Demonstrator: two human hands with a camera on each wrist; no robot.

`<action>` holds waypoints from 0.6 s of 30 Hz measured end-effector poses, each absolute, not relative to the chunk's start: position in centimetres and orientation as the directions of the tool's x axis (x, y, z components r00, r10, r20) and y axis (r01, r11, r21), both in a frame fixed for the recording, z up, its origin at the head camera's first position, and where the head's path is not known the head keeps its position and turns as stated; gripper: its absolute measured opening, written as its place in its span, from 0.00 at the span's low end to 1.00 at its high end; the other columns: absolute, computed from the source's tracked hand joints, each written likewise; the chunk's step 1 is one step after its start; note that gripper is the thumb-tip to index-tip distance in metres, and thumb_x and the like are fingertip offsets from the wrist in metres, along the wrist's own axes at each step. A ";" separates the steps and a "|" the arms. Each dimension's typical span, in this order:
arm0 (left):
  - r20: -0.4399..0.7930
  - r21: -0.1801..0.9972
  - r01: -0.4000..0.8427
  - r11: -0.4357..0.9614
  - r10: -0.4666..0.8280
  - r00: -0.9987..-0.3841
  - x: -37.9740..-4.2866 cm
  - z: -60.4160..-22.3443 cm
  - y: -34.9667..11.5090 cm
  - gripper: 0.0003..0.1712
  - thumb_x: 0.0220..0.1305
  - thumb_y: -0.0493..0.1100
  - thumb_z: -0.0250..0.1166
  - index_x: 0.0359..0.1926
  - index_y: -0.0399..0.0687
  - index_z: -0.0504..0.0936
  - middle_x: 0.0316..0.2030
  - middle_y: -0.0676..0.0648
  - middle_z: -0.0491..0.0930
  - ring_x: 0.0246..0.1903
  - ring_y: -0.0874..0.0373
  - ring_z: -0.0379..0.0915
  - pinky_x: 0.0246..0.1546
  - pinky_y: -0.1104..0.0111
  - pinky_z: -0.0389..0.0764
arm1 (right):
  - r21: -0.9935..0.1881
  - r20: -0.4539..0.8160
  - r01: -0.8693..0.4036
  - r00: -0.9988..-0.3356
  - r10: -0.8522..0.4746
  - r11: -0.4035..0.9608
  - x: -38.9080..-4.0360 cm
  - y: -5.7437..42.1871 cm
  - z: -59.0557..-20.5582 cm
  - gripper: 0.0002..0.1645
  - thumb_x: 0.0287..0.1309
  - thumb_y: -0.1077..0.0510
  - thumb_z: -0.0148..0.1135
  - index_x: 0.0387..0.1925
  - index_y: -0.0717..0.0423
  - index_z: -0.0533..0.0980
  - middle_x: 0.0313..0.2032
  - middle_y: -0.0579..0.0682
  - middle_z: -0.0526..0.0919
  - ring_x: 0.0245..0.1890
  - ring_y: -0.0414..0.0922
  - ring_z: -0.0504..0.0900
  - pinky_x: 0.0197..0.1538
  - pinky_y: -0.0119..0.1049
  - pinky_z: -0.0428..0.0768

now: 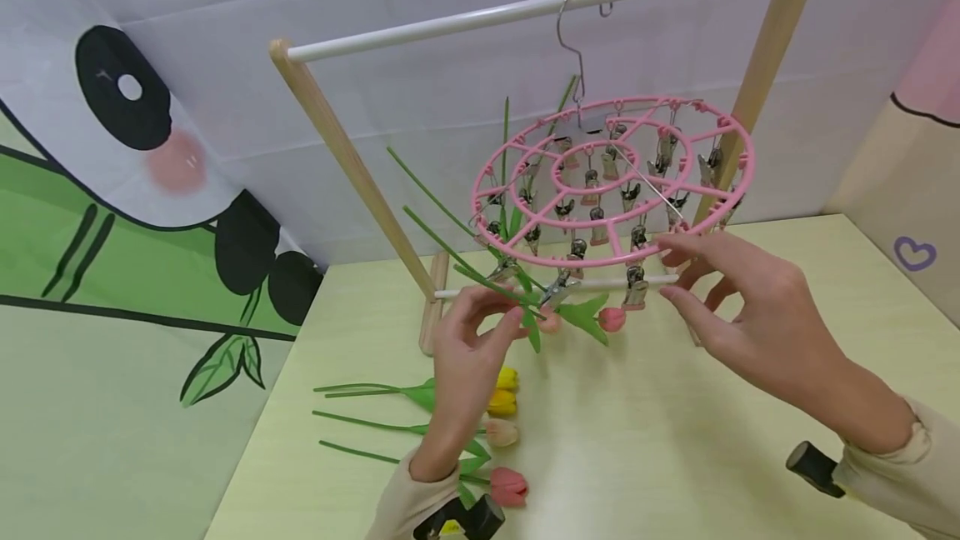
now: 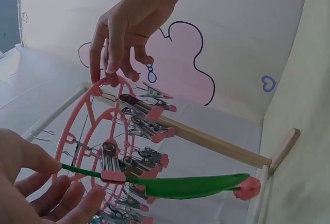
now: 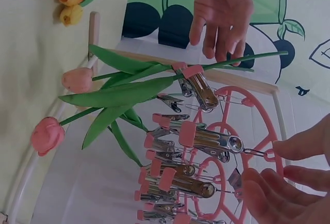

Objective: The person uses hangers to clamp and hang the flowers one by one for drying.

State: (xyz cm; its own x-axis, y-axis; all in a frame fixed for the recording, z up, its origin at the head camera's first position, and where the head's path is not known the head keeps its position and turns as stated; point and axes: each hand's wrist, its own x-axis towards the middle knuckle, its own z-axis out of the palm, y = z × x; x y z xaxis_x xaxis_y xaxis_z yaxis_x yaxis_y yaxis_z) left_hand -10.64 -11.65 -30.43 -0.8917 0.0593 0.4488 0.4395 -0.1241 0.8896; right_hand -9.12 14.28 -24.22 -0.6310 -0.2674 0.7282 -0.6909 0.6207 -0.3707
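Observation:
A pink round clip hanger (image 1: 619,259) hangs by its metal hook from a white rod, with several metal clips below its rings. My left hand (image 1: 468,348) pinches the green stem (image 2: 79,170) of a pink artificial tulip (image 2: 247,188), close to a clip (image 2: 109,157) that grips the same stem. Its other fingers stay apart. At the hanger's front right rim, my right hand (image 1: 765,315) holds the edge with its fingertips. Another pink tulip (image 3: 77,80) also hangs head down, its stem held in the clips. Fingertip contact is partly hidden in the head view.
Wooden posts (image 1: 352,165) carry the white rod (image 1: 465,21). On the pale table (image 1: 600,457) lie yellow tulips (image 1: 504,394), a peach tulip (image 1: 501,432) and a pink tulip (image 1: 509,487). Cartoon-printed cloth (image 1: 150,232) stands at the left.

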 end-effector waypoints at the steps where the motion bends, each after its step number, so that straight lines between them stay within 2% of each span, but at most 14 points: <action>1: 0.452 0.889 0.443 -0.114 0.065 -0.890 -10.6 -30.5 -11.9 0.12 0.62 0.32 0.62 0.47 0.34 0.75 0.43 0.37 0.75 0.43 0.39 0.73 0.37 0.57 0.84 | -0.361 0.728 -0.688 -0.630 -0.272 0.629 -9.1 14.4 -24.2 0.36 0.35 0.74 0.73 0.52 0.58 0.77 0.37 0.46 0.82 0.30 0.32 0.77 0.27 0.20 0.76; 7: 0.433 0.901 0.433 -0.012 0.078 -0.898 -9.9 -31.2 -14.0 0.13 0.60 0.31 0.63 0.46 0.35 0.77 0.42 0.41 0.77 0.42 0.47 0.75 0.37 0.60 0.84 | -0.327 0.729 -0.671 -0.628 -0.274 0.665 -9.3 15.6 -24.0 0.35 0.34 0.74 0.73 0.51 0.60 0.77 0.39 0.48 0.83 0.31 0.29 0.77 0.27 0.19 0.76; 14: 0.327 0.919 0.342 0.195 0.107 -0.939 -8.8 -32.4 -16.4 0.11 0.60 0.34 0.65 0.44 0.47 0.80 0.40 0.49 0.80 0.42 0.55 0.76 0.39 0.64 0.83 | -0.330 0.706 -0.620 -0.663 -0.250 0.712 -9.5 16.8 -24.1 0.33 0.36 0.74 0.72 0.50 0.62 0.77 0.42 0.50 0.83 0.33 0.20 0.74 0.27 0.17 0.74; 18: 0.288 0.918 0.308 0.251 0.114 -0.951 -8.3 -32.9 -17.4 0.12 0.59 0.33 0.65 0.43 0.49 0.81 0.39 0.50 0.80 0.42 0.55 0.76 0.40 0.64 0.83 | -0.330 0.681 -0.584 -0.692 -0.241 0.742 -9.8 17.5 -24.1 0.35 0.37 0.73 0.72 0.53 0.61 0.76 0.44 0.51 0.82 0.34 0.21 0.74 0.27 0.17 0.74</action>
State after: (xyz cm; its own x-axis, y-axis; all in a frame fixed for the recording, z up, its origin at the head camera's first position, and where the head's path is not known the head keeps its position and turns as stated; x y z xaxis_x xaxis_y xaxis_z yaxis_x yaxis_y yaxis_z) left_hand -8.35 -17.39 -32.95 -0.9508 0.1141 0.2879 0.3080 0.2508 0.9177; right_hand -9.83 17.52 -24.14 -0.6915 -0.2413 0.6809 -0.5838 0.7418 -0.3301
